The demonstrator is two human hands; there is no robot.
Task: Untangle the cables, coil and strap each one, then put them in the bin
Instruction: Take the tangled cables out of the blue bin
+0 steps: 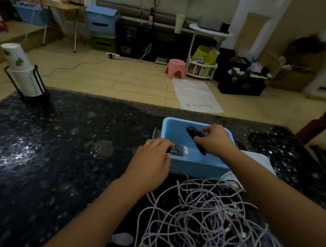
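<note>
Dark speckled table (55, 147) fills most of the view, with a stack of paper cups (21, 74) in a black holder seen at its 10 o'clock corner. Tangled white cables (197, 216) are heaped at 6 o'clock, just beside the blue bin (198, 166), which is set at the centre, toward 3 o'clock. The left hand (151, 163) is curled over the bin's near-left rim, its fingers touching small items inside; a firm grip cannot be told. A bunch of black straps (196, 138) is pinched by the right hand (216, 139) over the bin.
</note>
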